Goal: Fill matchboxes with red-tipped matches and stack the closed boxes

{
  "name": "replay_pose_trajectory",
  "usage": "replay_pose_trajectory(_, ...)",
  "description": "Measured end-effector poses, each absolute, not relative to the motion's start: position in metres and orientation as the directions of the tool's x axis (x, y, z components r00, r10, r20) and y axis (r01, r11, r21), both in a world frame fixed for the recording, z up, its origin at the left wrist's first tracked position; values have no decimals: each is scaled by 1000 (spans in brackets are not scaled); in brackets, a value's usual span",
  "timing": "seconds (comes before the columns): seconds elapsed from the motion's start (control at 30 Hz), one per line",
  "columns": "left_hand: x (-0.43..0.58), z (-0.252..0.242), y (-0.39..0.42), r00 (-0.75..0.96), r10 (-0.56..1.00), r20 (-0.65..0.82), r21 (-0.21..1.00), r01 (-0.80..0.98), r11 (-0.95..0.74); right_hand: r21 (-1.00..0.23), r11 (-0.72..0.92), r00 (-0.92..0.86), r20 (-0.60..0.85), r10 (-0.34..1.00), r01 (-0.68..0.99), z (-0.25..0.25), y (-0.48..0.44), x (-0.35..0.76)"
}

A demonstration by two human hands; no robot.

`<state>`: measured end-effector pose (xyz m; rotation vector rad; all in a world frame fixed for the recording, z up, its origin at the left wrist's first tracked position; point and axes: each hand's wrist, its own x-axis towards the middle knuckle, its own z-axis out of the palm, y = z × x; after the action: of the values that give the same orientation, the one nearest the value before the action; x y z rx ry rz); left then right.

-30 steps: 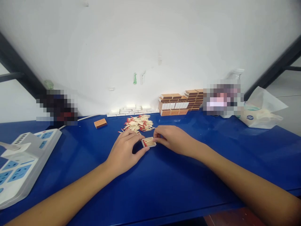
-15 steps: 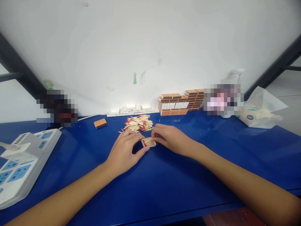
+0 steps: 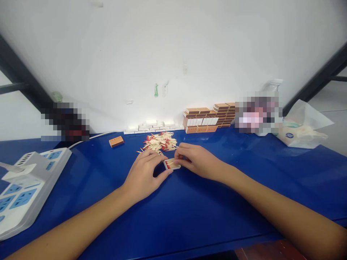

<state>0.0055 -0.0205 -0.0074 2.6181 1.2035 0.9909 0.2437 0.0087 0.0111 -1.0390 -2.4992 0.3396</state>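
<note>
My left hand (image 3: 146, 172) grips the left end of a small white matchbox tray (image 3: 176, 168) between thumb and fingers. Inside the tray lie red-tipped matches (image 3: 170, 163), their heads toward the left. From the right, my right hand (image 3: 196, 159) has its fingers pinched together over the tray's right end, on the plain ends of the matches; the fingertips are partly hidden. Just behind the hands, a loose heap of matches (image 3: 162, 141) is spread on the blue table (image 3: 179, 213).
An orange-brown matchbox (image 3: 116, 141) lies left of the heap. White trays (image 3: 154, 127) are stacked along the wall, beside stacked matchboxes (image 3: 202, 129). A large power strip (image 3: 40, 193) takes up the left side. A tissue pack (image 3: 300, 136) stands at the right.
Both hands stay around the tray with almost the same pose. The right fingers have shifted very slightly at the tray's right end. The view has moved a little.
</note>
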Motion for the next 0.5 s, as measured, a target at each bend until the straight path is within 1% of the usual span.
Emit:
replay_pose_trajectory(0.17, 6, -8, -19, 478, 714, 511, 332, 657, -677, -399, 686, -644, 256, 721, 609, 13, 7, 244)
replay_pose_trajectory(0.37, 6, -8, -20, 485, 709, 511, 333, 649, -684, -399, 696, -627, 308, 715, 597, 11, 6, 242)
replay_pose_trajectory(0.5, 6, -7, -21, 485, 713, 506, 335, 651, -681, -397, 705, -644, 297, 705, 588, 11, 6, 241)
